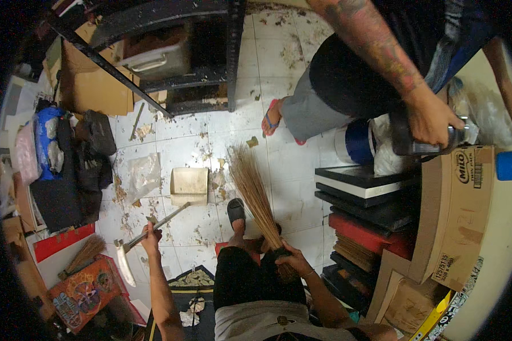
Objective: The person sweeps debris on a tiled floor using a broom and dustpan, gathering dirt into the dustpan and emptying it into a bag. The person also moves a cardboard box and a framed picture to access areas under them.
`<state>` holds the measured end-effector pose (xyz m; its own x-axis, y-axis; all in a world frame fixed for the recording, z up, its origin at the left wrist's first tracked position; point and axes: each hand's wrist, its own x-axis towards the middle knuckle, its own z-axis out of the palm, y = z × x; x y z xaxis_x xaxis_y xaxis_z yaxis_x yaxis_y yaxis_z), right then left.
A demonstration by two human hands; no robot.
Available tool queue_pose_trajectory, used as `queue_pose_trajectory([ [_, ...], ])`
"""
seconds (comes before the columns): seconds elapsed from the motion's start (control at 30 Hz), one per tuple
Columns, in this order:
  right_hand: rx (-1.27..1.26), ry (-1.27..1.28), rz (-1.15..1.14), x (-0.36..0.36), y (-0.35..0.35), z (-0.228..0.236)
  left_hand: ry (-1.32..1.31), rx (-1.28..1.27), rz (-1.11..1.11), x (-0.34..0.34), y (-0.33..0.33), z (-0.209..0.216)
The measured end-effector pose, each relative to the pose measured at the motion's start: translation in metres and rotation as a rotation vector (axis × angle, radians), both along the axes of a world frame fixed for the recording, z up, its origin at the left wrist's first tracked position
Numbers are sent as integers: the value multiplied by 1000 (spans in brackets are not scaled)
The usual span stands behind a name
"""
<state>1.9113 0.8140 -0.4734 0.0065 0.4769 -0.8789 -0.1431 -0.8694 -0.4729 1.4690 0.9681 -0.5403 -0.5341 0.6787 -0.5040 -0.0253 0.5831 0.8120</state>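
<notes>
My left hand [151,238] is closed round the long handle of a cream dustpan [189,181], whose scoop rests on the white tiled floor. A pale curved piece [125,266] shows at the handle's upper end; I cannot make out what it is. In my right hand [296,260] is a broom of thin brown sticks [253,196], gripped near its bound end. Its loose tips spread forward, to the right of the dustpan. Dry debris and scraps lie scattered around the scoop, with a clear plastic bag [144,175] on its left.
At upper right another person's hand [429,116] grips a dark object. Stacked dark boards [367,213] and cardboard boxes [463,210] line the right side. A black shelf frame [231,57] stands ahead. Bags [51,142] and an orange printed box [88,292] crowd the left.
</notes>
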Motion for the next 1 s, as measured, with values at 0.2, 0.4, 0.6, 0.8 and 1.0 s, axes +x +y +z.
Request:
queue_pose_trajectory([
  [0.2,131,-74,22,21,30,30,-81,61,67,-13,1,-24],
  [0.4,213,-163,143,57,51,9,-94,102,276,-23,6,-21],
  [0.6,203,-92,259,83,70,-10,37,246,384,-18,11,5],
  [0.8,90,-63,325,77,100,20,-9,180,408,-29,17,25],
  [1.0,7,-35,216,31,118,43,-120,111,306,-50,38,4],
])
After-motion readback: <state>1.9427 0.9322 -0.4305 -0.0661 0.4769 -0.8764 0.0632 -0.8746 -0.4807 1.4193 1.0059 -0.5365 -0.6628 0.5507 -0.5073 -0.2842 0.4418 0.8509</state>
